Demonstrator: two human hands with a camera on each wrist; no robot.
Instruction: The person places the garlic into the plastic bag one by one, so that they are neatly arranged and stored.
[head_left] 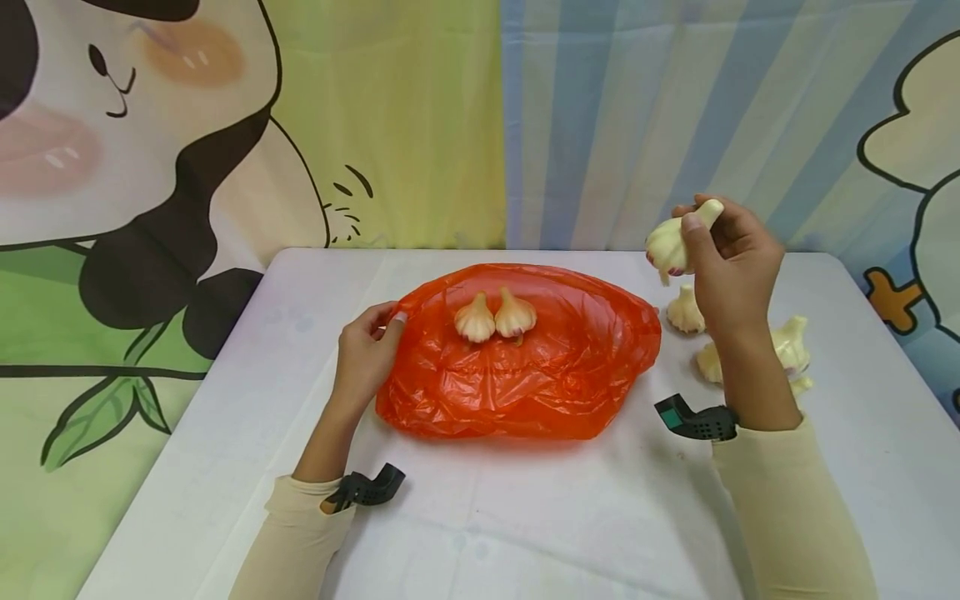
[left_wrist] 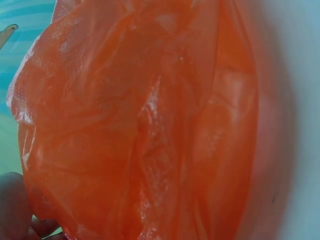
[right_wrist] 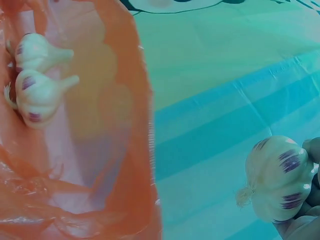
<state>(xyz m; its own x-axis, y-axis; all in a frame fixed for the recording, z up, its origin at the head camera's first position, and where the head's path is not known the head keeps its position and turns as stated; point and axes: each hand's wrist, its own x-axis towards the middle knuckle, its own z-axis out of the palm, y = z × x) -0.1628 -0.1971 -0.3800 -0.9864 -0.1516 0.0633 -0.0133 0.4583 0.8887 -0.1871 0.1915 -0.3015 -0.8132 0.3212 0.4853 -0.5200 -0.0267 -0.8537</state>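
An orange-red plastic bag lies spread open on the table, two garlic bulbs side by side inside it. My left hand pinches the bag's left rim between thumb and fingers; in the left wrist view the bag's side fills most of the picture. My right hand holds another garlic bulb by its stem end, raised above the table to the right of the bag. In the right wrist view that bulb shows purple streaks and a root tuft pointing left.
More garlic bulbs lie right of the bag, one near its right edge and several partly hidden behind my right wrist. A white table carries everything. Behind it hangs a printed curtain.
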